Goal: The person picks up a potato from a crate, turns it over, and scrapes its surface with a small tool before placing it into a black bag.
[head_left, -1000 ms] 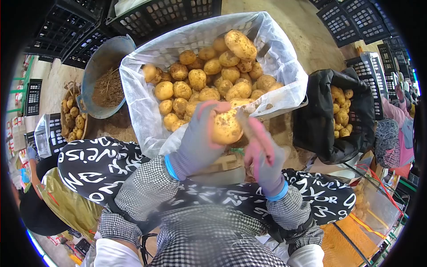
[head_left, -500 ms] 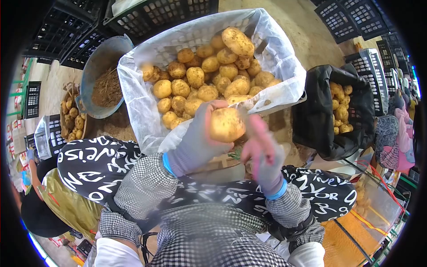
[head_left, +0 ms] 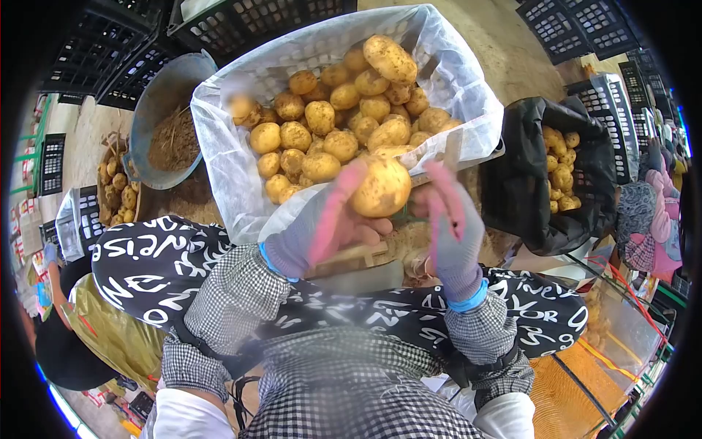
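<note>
A large yellow potato (head_left: 383, 188) with a few dirt spots rests in my left hand (head_left: 318, 223), between the thumb and the fingers curled beneath it. My right hand (head_left: 455, 223) is just to the right of the potato, its fingers apart and nothing in them. Both hands wear grey gloves with pink fingers. Right in front of them stands a crate lined with white cloth (head_left: 457, 80), holding a heap of soil-marked potatoes (head_left: 340, 146).
To the left are a blue-grey tub (head_left: 146, 157) with soil in it and a box of small potatoes (head_left: 117, 186). A black-lined crate (head_left: 512, 183) with potatoes stands at right. Black crates (head_left: 263, 25) are stacked behind. Other people sit at the far right and left.
The potato has turned and moved slightly up and right in my left hand, whose fingers have loosened. My right hand has shifted right and its fingers now point upward.
</note>
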A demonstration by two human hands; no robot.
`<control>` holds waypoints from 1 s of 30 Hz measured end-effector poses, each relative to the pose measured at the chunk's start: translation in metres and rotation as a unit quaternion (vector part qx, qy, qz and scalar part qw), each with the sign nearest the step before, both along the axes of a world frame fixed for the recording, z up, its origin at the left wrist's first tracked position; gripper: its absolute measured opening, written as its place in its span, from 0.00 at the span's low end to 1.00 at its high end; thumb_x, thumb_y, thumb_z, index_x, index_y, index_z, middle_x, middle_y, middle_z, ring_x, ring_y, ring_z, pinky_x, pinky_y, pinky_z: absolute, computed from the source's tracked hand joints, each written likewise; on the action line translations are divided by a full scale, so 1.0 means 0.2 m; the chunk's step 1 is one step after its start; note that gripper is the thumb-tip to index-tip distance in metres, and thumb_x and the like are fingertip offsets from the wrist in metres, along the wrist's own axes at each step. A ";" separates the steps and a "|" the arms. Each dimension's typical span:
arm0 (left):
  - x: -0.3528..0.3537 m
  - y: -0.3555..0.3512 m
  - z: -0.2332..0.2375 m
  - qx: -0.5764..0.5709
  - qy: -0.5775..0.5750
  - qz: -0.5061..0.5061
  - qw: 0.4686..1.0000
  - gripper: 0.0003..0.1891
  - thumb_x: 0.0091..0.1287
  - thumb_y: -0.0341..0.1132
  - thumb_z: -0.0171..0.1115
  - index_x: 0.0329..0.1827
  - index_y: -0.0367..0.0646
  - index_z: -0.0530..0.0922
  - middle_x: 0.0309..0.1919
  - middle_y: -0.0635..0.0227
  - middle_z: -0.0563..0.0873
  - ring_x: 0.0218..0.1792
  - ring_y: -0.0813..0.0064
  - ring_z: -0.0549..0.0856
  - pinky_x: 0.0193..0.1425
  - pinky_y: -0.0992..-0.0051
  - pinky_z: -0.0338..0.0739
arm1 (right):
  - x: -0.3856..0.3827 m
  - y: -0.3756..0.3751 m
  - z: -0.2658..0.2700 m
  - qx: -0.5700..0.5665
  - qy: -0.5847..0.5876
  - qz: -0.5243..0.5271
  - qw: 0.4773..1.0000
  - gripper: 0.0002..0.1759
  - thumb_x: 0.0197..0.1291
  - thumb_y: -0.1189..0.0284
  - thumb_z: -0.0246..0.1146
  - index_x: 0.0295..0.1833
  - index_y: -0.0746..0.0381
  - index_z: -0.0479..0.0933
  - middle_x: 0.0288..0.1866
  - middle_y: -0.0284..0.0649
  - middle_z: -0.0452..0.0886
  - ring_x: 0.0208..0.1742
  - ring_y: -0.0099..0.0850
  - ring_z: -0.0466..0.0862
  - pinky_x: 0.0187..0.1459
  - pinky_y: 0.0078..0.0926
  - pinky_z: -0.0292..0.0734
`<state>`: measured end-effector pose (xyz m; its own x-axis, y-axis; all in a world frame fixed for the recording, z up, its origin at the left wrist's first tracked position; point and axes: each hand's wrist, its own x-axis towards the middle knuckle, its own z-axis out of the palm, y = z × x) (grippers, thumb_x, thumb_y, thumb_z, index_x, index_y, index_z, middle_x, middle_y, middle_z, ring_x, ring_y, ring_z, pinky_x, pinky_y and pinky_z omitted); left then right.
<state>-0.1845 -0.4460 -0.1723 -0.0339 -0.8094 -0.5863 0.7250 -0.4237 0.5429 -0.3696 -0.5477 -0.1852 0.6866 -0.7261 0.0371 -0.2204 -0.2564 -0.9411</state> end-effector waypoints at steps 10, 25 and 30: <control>-0.02 0.01 -0.04 0.050 -0.016 -0.036 0.998 0.37 0.71 0.72 0.43 0.65 0.50 0.72 0.46 0.68 0.85 0.30 0.78 0.80 0.33 0.79 0.77 | 0.06 0.06 0.08 0.066 0.005 0.023 0.998 0.22 0.72 0.78 0.55 0.69 0.64 0.73 0.35 0.28 0.76 0.28 0.12 0.67 0.30 0.12 0.63; -0.04 0.06 -0.08 0.106 -0.007 0.000 0.994 0.31 0.75 0.64 0.46 0.66 0.48 0.71 0.51 0.69 0.85 0.42 0.79 0.88 0.37 0.85 0.84 | 0.02 0.02 0.04 0.060 0.075 0.147 0.984 0.21 0.65 0.74 0.61 0.63 0.59 0.79 0.49 0.45 0.85 0.47 0.41 0.86 0.50 0.31 0.80; -0.05 0.02 -0.05 0.127 0.041 0.020 0.991 0.32 0.74 0.65 0.46 0.64 0.47 0.73 0.49 0.67 0.87 0.35 0.80 0.88 0.31 0.85 0.83 | -0.01 -0.01 -0.01 -0.079 0.026 0.211 0.974 0.22 0.65 0.74 0.61 0.65 0.60 0.78 0.40 0.41 0.83 0.40 0.36 0.83 0.46 0.29 0.80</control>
<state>-0.1943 -0.4411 -0.1825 -0.0611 -0.6382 -0.7674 0.7808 -0.5096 0.3616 -0.3713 -0.5488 -0.1864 0.9268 -0.3664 0.0829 -0.1100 -0.4757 -0.8727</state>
